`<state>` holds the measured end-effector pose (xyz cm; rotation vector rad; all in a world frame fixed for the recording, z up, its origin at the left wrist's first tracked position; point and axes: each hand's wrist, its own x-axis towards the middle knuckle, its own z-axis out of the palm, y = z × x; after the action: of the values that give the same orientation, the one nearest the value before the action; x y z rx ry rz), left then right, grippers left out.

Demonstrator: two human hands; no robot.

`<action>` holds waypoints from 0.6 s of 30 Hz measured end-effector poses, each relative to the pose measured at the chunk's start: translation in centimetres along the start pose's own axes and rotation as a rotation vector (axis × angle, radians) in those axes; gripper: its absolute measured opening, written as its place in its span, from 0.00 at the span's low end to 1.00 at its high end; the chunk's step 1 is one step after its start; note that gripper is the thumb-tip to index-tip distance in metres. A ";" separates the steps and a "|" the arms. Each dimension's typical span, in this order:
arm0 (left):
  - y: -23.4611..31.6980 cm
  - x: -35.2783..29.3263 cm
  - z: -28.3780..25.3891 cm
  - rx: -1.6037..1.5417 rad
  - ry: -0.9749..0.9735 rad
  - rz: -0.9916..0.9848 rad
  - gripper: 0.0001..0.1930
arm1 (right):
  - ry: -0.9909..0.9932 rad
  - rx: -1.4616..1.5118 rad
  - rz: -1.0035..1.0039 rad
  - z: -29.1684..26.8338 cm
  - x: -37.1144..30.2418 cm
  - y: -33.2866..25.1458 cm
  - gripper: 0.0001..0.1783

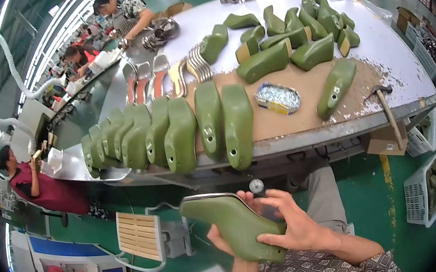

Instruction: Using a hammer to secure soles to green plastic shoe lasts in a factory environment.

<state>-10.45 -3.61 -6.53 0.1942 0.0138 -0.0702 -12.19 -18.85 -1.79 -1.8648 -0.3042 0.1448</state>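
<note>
A green shoe last (230,221) is held over my lap, its toe pointing up and to the left. A thin pale edge runs along its upper side, where an insole seems to lie against the sole. My left hand (221,241) grips the last from below, its fingers mostly hidden behind it. My right hand (299,227) clasps the heel end, thumb on the green side and fingers reaching over the top edge. Just beyond those fingers stands a round metal-topped post (256,187). Several green lasts (181,132) stand in a row along the table edge.
On the white table (403,66) lie more lasts (263,61), stacked insoles (197,66), a foil-lined tin (277,98), a single last (336,88) and a hammer (385,111) overhanging the edge. A basket (428,187) and wooden chair (139,236) flank me. Several people work nearby.
</note>
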 end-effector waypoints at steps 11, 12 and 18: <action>4.5 5.2 4.9 0.470 -0.174 0.607 0.38 | 0.106 -0.283 -0.608 -3.4 6.3 1.9 0.39; 5.1 5.6 4.6 0.384 -0.162 0.591 0.34 | 0.103 -0.316 -0.611 -3.6 7.4 2.2 0.38; 5.1 5.4 -1.9 0.407 0.366 0.632 0.22 | 0.081 -0.413 -0.605 -1.6 9.3 6.4 0.32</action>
<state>-4.74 1.40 -7.54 0.6073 0.3030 0.5980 -2.01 -19.55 -6.90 -2.0860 -0.8757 -0.4347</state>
